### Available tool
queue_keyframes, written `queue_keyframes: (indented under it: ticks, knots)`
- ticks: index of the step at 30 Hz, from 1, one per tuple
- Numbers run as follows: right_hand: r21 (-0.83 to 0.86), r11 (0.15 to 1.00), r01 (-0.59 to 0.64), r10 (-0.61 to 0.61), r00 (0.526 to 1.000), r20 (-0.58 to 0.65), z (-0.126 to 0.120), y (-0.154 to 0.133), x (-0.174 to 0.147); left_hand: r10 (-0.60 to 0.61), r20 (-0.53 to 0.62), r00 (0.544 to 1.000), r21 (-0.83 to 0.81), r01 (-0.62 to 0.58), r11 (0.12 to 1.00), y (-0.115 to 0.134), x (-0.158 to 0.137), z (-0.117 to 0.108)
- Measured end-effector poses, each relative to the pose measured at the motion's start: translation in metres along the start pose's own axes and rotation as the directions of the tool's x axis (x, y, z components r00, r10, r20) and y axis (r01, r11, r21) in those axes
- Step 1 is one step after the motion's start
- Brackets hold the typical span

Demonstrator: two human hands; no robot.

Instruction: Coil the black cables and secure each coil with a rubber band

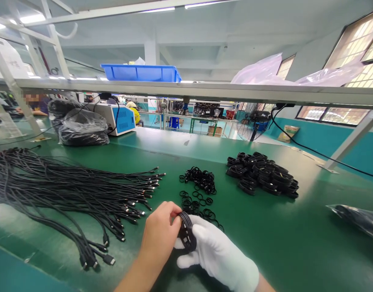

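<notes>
Between my two hands is a coiled black cable (188,233), wound into a small oval loop with its metal plugs showing inside. My bare left hand (163,227) pinches the coil's upper left edge between thumb and fingers. On the other side my right hand (215,251), in a white glove, grips the coil's right edge; its lower fingers are partly hidden behind the coil. Just beyond my hands lie loose black rubber rings (192,205), with a denser heap of rings (201,178) behind them.
Many straight black cables (91,182) spread over the green table (296,243) at left, plugs facing right. Coiled cables (262,174) are piled at back right. A plastic bag (356,221) lies at far right. A blue-and-white machine (122,119) and filled bag (83,127) stand behind, under a shelf (204,89).
</notes>
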State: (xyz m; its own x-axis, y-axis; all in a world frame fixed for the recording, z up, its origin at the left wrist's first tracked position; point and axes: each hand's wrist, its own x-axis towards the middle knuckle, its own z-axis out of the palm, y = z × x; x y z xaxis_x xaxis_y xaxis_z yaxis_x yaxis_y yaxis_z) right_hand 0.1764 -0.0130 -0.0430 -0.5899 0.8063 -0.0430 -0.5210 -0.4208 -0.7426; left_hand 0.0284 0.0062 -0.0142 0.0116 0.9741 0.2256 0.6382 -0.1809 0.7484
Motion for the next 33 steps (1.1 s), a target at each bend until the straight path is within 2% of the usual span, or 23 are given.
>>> queue_keyframes:
  ticks: [2,4,7,9,11,13,14,15,17,19,20,22,24,26,27,28,29,33]
  knots:
    - [0.026,1.0,-0.008,0.008,1.0,-0.005,-0.002,0.002,0.001,-0.023,0.077,0.997,-0.052,0.027,0.998,0.0,0.002,-0.009]
    - [0.129,0.99,-0.053,0.052,0.999,0.011,-0.003,0.003,0.003,-0.03,0.195,0.98,-0.228,0.075,0.971,-0.005,0.004,-0.019]
    - [0.278,0.945,-0.174,0.157,0.984,0.082,-0.002,0.005,0.005,0.063,0.413,0.909,-0.53,0.183,0.828,-0.018,0.006,-0.028]
    - [0.275,0.933,-0.231,0.212,0.972,0.098,0.001,0.005,0.004,0.145,0.484,0.863,-0.632,0.23,0.74,-0.026,0.007,-0.027]
    - [0.169,0.965,-0.201,0.199,0.98,0.031,0.005,0.004,0.003,0.163,0.474,0.865,-0.669,0.233,0.706,-0.031,0.007,-0.024]
    - [-0.046,0.989,-0.138,0.132,0.984,-0.116,0.012,0.002,0.002,0.141,0.435,0.89,-0.661,0.209,0.721,-0.034,0.007,-0.019]
    - [-0.186,0.975,-0.123,0.083,0.974,-0.21,0.015,0.001,0.002,0.133,0.419,0.898,-0.65,0.195,0.735,-0.034,0.007,-0.018]
    - [-0.335,0.933,-0.128,0.023,0.954,-0.3,0.018,0.001,0.001,0.126,0.404,0.906,-0.641,0.181,0.746,-0.034,0.007,-0.017]
    - [-0.585,0.791,-0.181,-0.109,0.898,-0.425,0.023,0.002,0.001,0.092,0.357,0.929,-0.633,0.169,0.755,-0.034,0.007,-0.016]
    - [-0.734,0.652,-0.191,-0.257,0.855,-0.451,0.025,0.003,0.0,0.026,0.29,0.957,-0.631,0.171,0.757,-0.033,0.008,-0.017]
    - [-0.776,0.608,-0.169,-0.321,0.841,-0.435,0.025,0.004,-0.001,-0.012,0.253,0.968,-0.626,0.173,0.76,-0.033,0.008,-0.018]
    - [-0.797,0.593,-0.11,-0.4,0.819,-0.411,0.023,0.001,-0.002,-0.075,0.197,0.978,-0.6,0.181,0.779,-0.035,0.009,-0.02]
    - [-0.766,0.637,-0.08,-0.43,0.789,-0.44,0.015,-0.01,-0.001,-0.119,0.186,0.975,-0.553,0.204,0.807,-0.037,0.011,-0.021]
    - [-0.768,0.628,-0.126,-0.488,0.706,-0.514,-0.001,-0.029,0.001,-0.147,0.203,0.968,-0.497,0.231,0.837,-0.042,0.013,-0.02]
    - [-0.796,0.582,-0.17,-0.551,0.637,-0.539,-0.013,-0.042,0.002,-0.15,0.214,0.965,-0.47,0.237,0.85,-0.044,0.015,-0.019]
    - [-0.834,0.485,-0.262,-0.632,0.554,-0.542,-0.028,-0.056,0.002,-0.149,0.226,0.963,-0.445,0.238,0.863,-0.046,0.016,-0.017]
    - [-0.826,0.455,-0.331,-0.671,0.483,-0.563,-0.044,-0.07,0.001,-0.141,0.239,0.961,-0.419,0.233,0.877,-0.049,0.017,-0.015]
    - [-0.684,0.446,-0.577,-0.704,0.246,-0.666,-0.118,-0.119,-0.016,-0.067,0.288,0.955,-0.313,0.16,0.936,-0.053,0.016,-0.004]
